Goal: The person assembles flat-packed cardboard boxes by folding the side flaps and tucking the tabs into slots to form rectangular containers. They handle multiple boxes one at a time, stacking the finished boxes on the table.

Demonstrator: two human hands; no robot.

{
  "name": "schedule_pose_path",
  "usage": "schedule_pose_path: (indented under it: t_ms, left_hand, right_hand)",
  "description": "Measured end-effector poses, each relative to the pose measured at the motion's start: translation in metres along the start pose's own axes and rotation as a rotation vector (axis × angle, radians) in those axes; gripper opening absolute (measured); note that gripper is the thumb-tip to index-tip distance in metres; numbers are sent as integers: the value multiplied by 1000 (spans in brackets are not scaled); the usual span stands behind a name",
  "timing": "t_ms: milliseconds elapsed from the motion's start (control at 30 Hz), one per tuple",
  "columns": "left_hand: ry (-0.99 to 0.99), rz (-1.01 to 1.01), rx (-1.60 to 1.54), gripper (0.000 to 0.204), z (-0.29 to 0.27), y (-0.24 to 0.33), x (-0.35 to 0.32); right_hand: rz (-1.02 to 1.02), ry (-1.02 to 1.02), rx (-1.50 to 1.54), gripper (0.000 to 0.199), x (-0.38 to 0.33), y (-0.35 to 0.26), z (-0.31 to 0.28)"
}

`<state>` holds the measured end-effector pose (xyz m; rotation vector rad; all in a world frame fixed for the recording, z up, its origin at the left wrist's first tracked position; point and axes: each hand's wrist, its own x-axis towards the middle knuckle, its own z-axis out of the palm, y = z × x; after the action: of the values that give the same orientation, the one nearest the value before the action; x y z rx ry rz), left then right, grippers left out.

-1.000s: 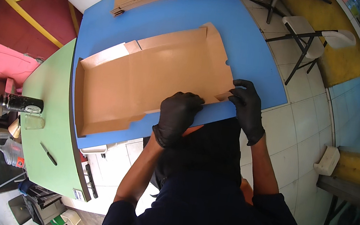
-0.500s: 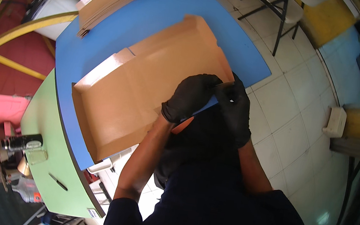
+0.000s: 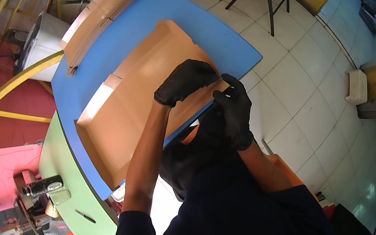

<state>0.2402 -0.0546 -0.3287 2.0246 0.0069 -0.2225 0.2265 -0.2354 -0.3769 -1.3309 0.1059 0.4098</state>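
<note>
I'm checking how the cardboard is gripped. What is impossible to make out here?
- Head view: left hand covers the cardboard sheet beneath it, hiding its fingertips' contact.
- Right hand hides the sheet's near corner.
- Tools on the green table, lower left, are too small and dim.
- Cardboard stack: count unreadable.

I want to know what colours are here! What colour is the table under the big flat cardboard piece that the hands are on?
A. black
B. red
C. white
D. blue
D: the flat cardboard piece lies on a blue table, and both the left hand and the right hand, in black gloves, are at the cardboard's near edge.
</note>
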Motion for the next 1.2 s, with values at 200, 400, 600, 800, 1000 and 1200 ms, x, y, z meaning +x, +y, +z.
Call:
schedule_pose_path:
  t_ms: [200,400,600,800,1000,1200]
  left_hand:
    - [83,-51,185,25,4,-4,7]
    - [129,130,349,26,4,-4,7]
    - [128,58,240,27,8,-9,9]
    - [109,8,138,30,12,-14,10]
    - [104,-1,96,31,12,-12,9]
    - [82,-44,-20,25,9,0,6]
  right_hand:
    - [19,90,211,51,-2,10,6]
    - [-47,139,160,53,-2,14,4]
    - [20,122,326,50,-3,14,0]
    - [21,167,189,49,6,11,3]
    - [31,124,216,49,10,10,4]
    - [-41,38,39,54,20,7,-8]
